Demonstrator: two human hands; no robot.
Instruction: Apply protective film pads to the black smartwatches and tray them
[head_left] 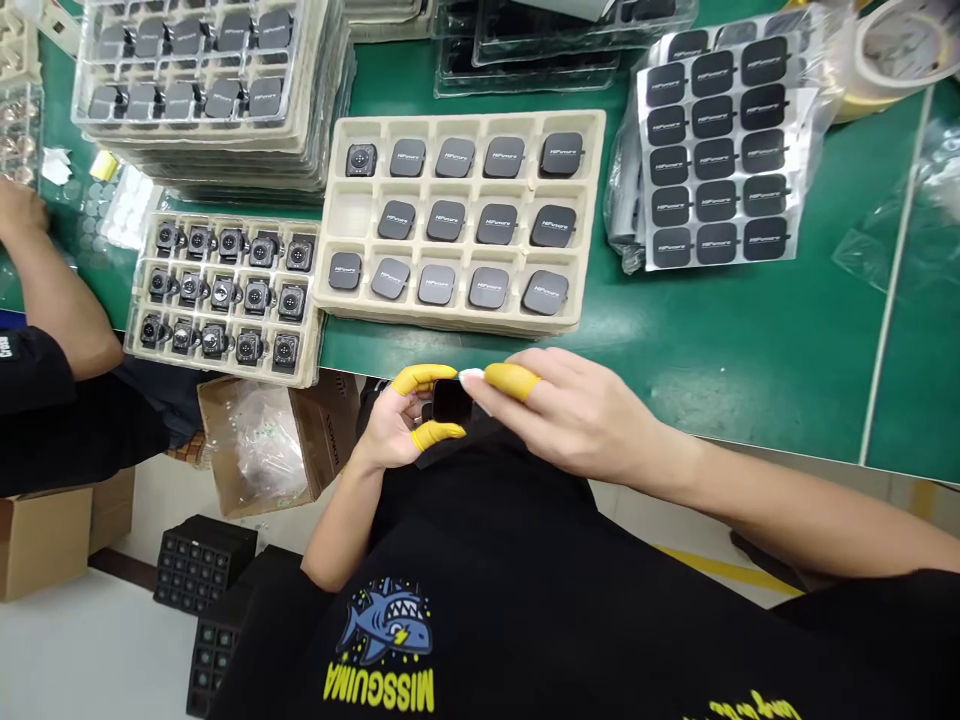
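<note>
Yellow finger cots cover fingertips on both hands. My left hand (401, 425) grips a black smartwatch body (451, 402) by its edges, dark screen facing up, just off the table's front edge. Pinched in my right hand (577, 405) is a small white piece (474, 380), perhaps a wipe, against the watch's upper corner. Beyond the hands lies a cream tray (337, 225); most of its pockets hold watches with dark labelled film on top, one holds a watch back-side up, and one pocket is bare.
Left of it, a second tray (135, 340) holds watch bodies showing their backs. Stacked trays (315, 130) stand behind. A sheet of black labels (716, 160) and tape rolls (907, 50) lie right. A co-worker's arm (60, 270) reaches in at left, above an open carton (322, 430).
</note>
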